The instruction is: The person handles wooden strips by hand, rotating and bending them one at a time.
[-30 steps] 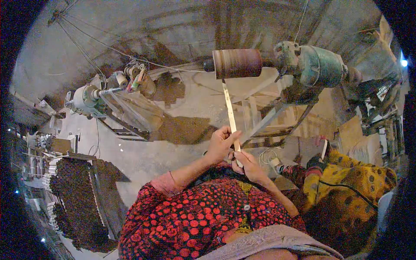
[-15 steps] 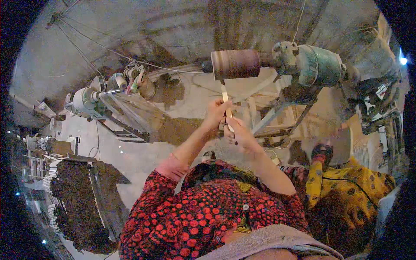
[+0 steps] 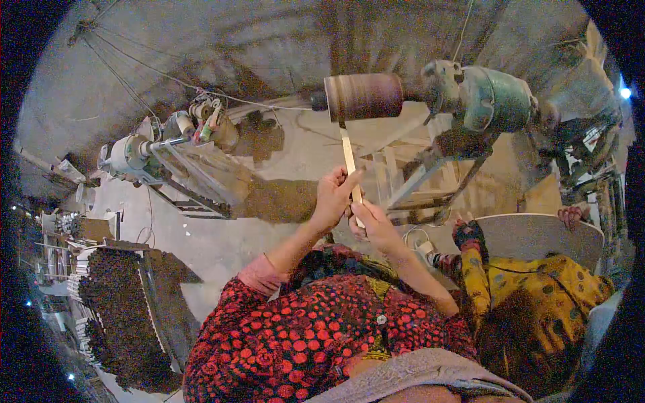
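Flat strip pinched in left hand; lower end gripped by right hand, fingers curled

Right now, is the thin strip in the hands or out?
In: the left hand and right hand both hold the strip, its far end at the drum.

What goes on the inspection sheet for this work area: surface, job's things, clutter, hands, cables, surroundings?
Surface: pale floor, a few small white scraps on it.
Job's things: thin strip, far end at the lower edge of the drum; contact can't be confirmed.
Clutter: large dark stack at lower left.
Hands: left hand and right hand both grip the strip; no gloves.
Cables: one cable strung behind the machines; cord hanging to the floor at left.
Surroundings: green motor beside the drum; second machine at left; co-worker in yellow at right with a board.
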The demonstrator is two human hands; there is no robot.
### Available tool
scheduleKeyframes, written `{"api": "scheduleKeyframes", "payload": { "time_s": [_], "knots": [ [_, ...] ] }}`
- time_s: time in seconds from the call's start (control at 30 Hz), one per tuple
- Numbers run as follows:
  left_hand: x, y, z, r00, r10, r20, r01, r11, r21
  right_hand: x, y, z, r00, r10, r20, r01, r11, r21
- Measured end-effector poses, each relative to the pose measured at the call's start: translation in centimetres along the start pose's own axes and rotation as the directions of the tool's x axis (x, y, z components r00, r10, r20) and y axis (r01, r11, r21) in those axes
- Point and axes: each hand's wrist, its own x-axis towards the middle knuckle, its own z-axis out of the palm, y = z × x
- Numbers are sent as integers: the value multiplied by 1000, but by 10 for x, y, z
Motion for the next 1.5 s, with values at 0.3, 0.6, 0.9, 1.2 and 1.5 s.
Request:
{"api": "scheduleKeyframes", "payload": {
  "time_s": [0.3, 0.6, 0.9, 1.2, 1.5],
  "knots": [
    [-34, -41, 4, 987, -11, 163, 13, 1000, -11, -63, -2, -14, 987, 150, 53, -149, 989, -15],
    [-27, -40, 7, 953, -240, 187, 271, 949, -162, -54, -7, -14, 975, 198, -104, -206, 976, -76],
    [2, -22, -7, 963, -197, 182, 252, 900, -357, 5, -4, -3, 981, 124, 147, -186, 816, 547],
    [49, 14, -15, 974, -157, 163, 201, 930, -306, 72, -18, -1, 940, -168, 297, -162, 548, 821],
    [2, 2, -4, 978, -120, 173, 153, 969, -195, 15, -11, 2, 953, -83, 291, -175, 633, 754]
  ]
}}
